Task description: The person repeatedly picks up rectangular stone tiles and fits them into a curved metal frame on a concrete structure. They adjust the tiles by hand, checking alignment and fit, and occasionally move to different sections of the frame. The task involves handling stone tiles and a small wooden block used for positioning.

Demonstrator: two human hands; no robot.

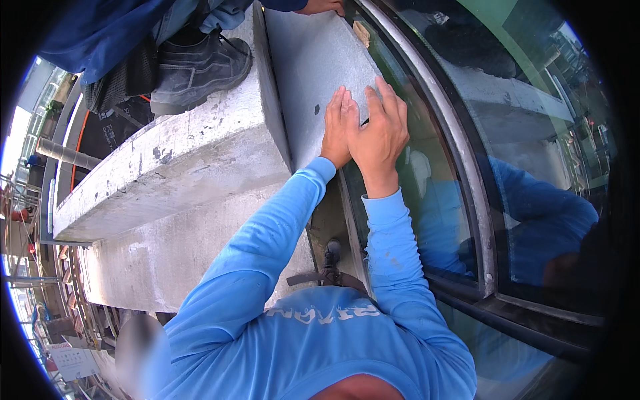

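Note:
A grey flat panel point(303, 67) with a small dark round hole lies between a concrete ledge and a dark-framed glass window. My left hand point(339, 128) rests on its near end, fingers stretched out and close together. Right beside it, my right hand point(380, 130) lies over the panel's near right corner, its fingers extended toward the far end. The two hands touch or overlap at the thumbs. Neither is wrapped round anything. At the far end, a co-worker's hand point(321, 6) is on or just by the panel, partly cut off by the picture's edge.
A co-worker's dark boot point(203, 70) stands on the thick concrete ledge point(180, 143) at left. Along the right runs the window's metal frame point(460, 133), with reflections in its glass. A small tan piece point(361, 33) sits between panel and glass. Scaffolding point(27, 233) shows far left.

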